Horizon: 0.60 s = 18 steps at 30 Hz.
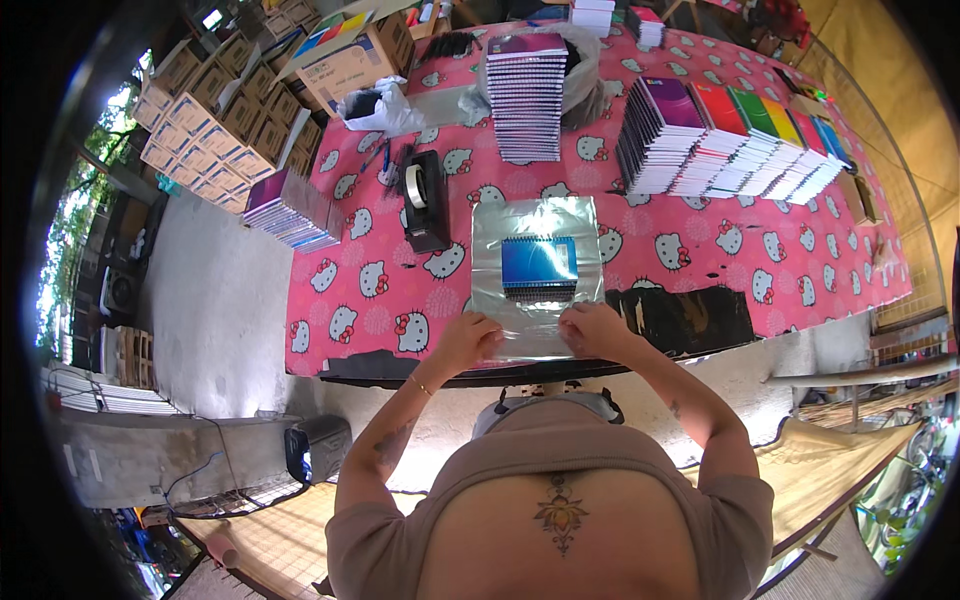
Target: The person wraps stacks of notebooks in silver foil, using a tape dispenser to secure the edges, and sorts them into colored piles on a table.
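Note:
A clear, shiny plastic bag [493,235] lies flat near the table's front edge. A blue spiral notebook [540,262] shows in its middle, apparently on top of a small stack with dark wire bindings; whether the stack is inside the plastic or on it I cannot tell. My left hand [468,340] is closed on the bag's near left edge, fingers curled. Opposite it, my right hand [592,332] holds the near right edge the same way. The fingertips are partly hidden.
A black tape dispenser [428,205] stands left of the bag. Behind rises a tall notebook stack [526,100]; more coloured notebooks [668,140] line the right. A purple-topped stack [292,208] sits at the left edge. Cardboard boxes [215,120] are piled beyond. Black sheeting [690,318] lies beside my right hand.

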### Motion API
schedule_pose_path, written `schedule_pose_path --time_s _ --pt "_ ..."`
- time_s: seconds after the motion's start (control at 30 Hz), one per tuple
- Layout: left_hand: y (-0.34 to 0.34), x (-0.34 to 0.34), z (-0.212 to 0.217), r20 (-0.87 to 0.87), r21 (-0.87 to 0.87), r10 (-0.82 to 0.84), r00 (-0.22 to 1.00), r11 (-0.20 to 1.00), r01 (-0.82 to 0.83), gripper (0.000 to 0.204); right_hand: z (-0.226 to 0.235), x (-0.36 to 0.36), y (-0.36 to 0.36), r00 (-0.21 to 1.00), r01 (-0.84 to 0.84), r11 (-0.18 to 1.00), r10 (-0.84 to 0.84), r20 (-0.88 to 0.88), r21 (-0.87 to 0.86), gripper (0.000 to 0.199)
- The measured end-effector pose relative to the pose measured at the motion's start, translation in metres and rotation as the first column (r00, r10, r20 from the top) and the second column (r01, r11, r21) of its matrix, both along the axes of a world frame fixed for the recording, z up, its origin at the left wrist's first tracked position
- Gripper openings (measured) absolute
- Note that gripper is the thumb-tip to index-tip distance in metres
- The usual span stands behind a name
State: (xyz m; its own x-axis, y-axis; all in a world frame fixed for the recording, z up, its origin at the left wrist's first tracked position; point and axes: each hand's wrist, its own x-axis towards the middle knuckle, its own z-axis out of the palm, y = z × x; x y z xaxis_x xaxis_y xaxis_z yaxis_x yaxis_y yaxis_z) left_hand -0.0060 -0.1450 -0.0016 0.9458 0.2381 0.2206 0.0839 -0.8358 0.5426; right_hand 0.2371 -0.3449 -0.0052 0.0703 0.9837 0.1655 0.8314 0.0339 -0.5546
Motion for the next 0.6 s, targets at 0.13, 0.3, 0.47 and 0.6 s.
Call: schedule_pose_path --time_s 0.13,0.3,0.47,0.6 --pt "0.005 0.001 -0.002 0.076 -0.095 0.121 0.99 0.989 -0.114 0.01 0.022 0.003 0.003 0.997 -0.025 0.996 0.018 -0.074 -0.087 0.014" --pt "0.012 0.016 0.018 -0.046 -0.269 0.141 0.989 0.952 -0.148 0.017 0.03 0.021 0.012 0.98 0.032 0.987 -0.062 -0.191 -0.157 0.013" --pt "-0.004 0.021 0.032 -0.18 0.05 -0.171 0.969 0.982 0.182 0.027 0.005 -0.005 0.007 0.997 0.019 0.997 -0.014 0.079 -0.073 0.028" --pt "-0.033 0.038 0.008 -0.168 0.012 0.057 0.984 0.998 -0.056 0.027 0.009 -0.017 0.006 0.989 0.088 0.985 -0.069 0.132 -0.151 0.053"
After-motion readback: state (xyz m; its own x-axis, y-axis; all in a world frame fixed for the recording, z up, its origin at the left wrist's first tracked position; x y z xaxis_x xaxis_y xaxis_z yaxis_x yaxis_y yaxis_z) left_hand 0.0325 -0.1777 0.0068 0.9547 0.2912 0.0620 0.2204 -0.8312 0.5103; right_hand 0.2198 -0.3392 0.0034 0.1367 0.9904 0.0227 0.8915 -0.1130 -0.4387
